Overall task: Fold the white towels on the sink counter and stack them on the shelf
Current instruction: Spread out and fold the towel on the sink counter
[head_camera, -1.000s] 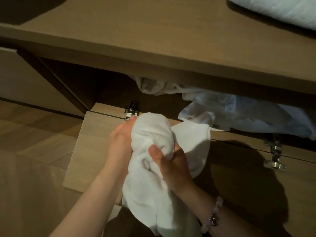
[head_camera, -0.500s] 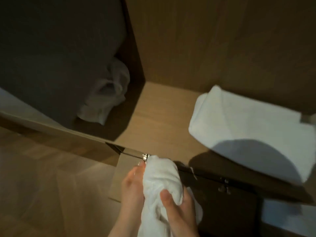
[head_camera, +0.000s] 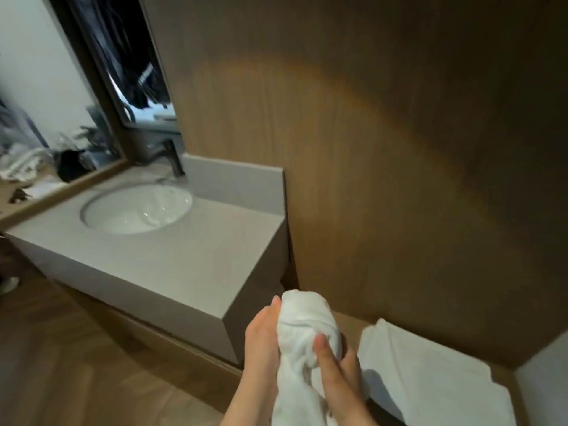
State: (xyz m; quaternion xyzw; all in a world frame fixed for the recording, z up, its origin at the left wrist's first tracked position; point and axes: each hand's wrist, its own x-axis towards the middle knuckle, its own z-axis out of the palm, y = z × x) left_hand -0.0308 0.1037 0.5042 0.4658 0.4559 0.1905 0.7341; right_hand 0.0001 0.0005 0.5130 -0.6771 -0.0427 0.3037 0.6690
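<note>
Both my hands hold one bunched white towel (head_camera: 304, 333) upright at the bottom middle of the view. My left hand (head_camera: 261, 339) cups its left side, and my right hand (head_camera: 335, 370) grips it from the right with the thumb across the front. The towel's lower part hangs down between my forearms. A folded white towel (head_camera: 430, 373) lies on the wooden shelf (head_camera: 350, 327) to the right of my hands. The grey sink counter (head_camera: 184, 256) stands to the upper left of my hands.
A white round basin (head_camera: 135, 210) with a dark faucet (head_camera: 173, 158) is set in the counter. A mirror (head_camera: 46, 103) hangs behind it. A wooden wall panel (head_camera: 384, 149) rises behind the shelf. Wooden floor (head_camera: 76, 364) lies at the lower left.
The view has swung up from the lower cabinet to the sink counter and shelf. My hands keep the same hold on the bunched towel.
</note>
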